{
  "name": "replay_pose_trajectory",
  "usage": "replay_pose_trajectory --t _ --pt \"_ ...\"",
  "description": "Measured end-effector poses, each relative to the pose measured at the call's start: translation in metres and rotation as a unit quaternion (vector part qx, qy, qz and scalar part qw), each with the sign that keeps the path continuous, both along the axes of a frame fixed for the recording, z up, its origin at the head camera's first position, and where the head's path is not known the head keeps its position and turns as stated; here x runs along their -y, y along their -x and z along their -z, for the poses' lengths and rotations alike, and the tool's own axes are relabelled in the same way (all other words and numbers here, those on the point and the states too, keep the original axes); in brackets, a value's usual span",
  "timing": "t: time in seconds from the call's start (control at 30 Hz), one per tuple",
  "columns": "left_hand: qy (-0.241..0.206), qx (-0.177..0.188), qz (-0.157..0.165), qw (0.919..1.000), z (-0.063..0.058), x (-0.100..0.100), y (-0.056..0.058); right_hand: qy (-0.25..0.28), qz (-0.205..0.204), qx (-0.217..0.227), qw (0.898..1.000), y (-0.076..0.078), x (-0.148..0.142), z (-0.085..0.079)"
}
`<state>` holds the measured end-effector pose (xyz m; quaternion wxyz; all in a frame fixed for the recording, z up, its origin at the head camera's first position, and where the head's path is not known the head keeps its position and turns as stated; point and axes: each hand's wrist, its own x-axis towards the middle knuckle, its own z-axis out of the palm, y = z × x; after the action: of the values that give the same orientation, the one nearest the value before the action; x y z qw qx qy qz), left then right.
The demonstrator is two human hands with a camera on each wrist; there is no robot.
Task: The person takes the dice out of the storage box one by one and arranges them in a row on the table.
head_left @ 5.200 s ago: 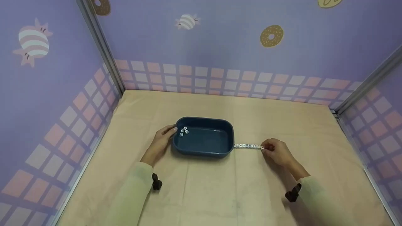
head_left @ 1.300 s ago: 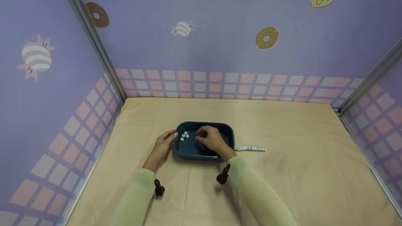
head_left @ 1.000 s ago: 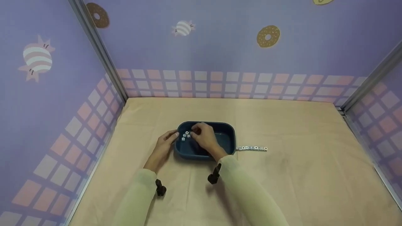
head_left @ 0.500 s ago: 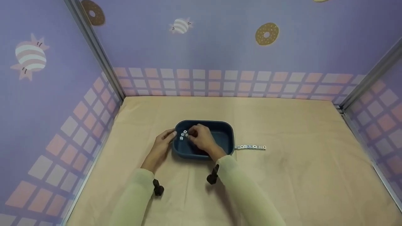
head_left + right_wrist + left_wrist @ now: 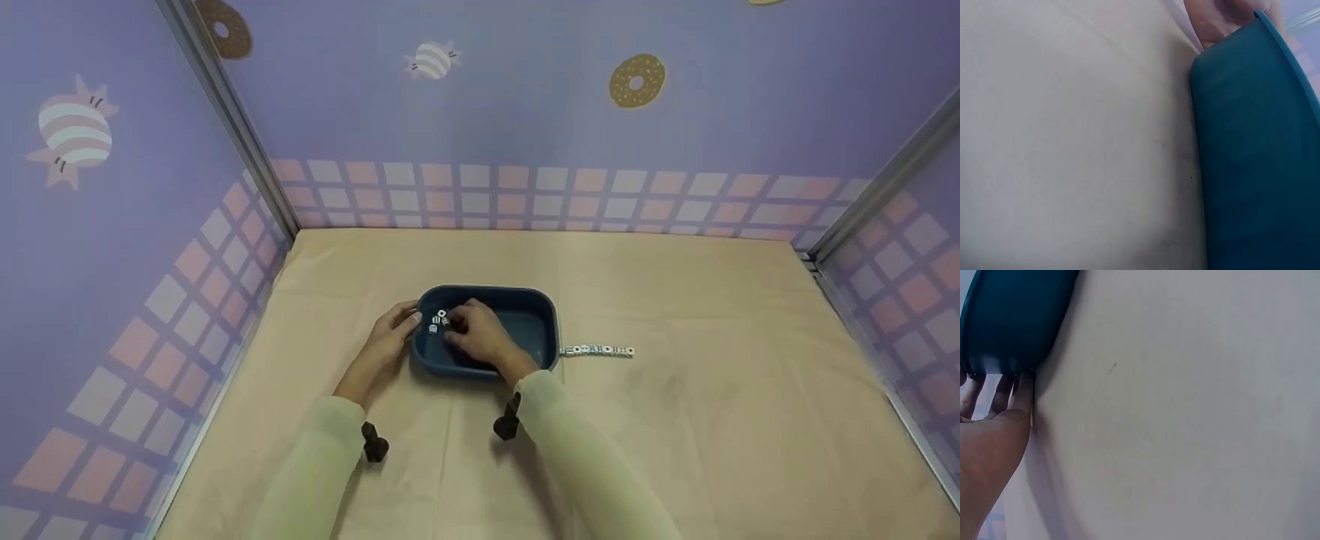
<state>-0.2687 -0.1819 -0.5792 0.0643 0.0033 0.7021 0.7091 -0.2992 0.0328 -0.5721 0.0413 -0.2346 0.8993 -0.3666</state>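
Note:
A dark blue rectangular dish (image 5: 487,373) stands on the cloth in the head view. My left hand (image 5: 384,343) holds its left end, thumb at the rim; in the left wrist view the fingers (image 5: 1022,396) lie against its outer wall. Several small white dice (image 5: 433,328) lie loose inside near that end. My right hand (image 5: 484,334) reaches into the dish with bent fingers, thumb and fingertips right beside the rightmost die (image 5: 445,321); I cannot tell whether they pinch it. Right of the dish, a row of dice (image 5: 600,350) lies end to end.
A beige cloth (image 5: 675,450) covers the table. Patterned purple walls (image 5: 525,112) with metal corner posts (image 5: 232,112) enclose the back and sides. The right wrist view shows mostly cloth and the outer side of the dish.
My right hand has left the right end of the dice row and moved left into the dish, up to the loose dice. The left hand stays on the dish.

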Motion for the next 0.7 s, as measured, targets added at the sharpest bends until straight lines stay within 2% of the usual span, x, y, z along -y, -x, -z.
replay_pose_trajectory --t 0.17,0.37,0.57,0.7 --pt "0.011 -0.008 -0.001 0.9999 0.0005 -0.0021 0.0009 0.004 -0.002 -0.001 1.000 0.0006 -0.0022 0.0001" --pt "0.003 0.008 0.015 0.9999 0.0001 -0.0010 -0.0010 0.002 -0.004 0.007 1.000 0.0011 -0.0011 -0.0020" --pt "0.005 0.020 0.023 0.9995 0.0040 0.0012 -0.0010 -0.055 -0.008 -0.002 0.998 0.0015 0.0027 -0.0027" --pt "-0.002 0.026 0.016 0.9995 0.0026 0.0014 0.0007 -0.095 -0.007 -0.015 0.995 0.0026 0.0055 -0.0043"
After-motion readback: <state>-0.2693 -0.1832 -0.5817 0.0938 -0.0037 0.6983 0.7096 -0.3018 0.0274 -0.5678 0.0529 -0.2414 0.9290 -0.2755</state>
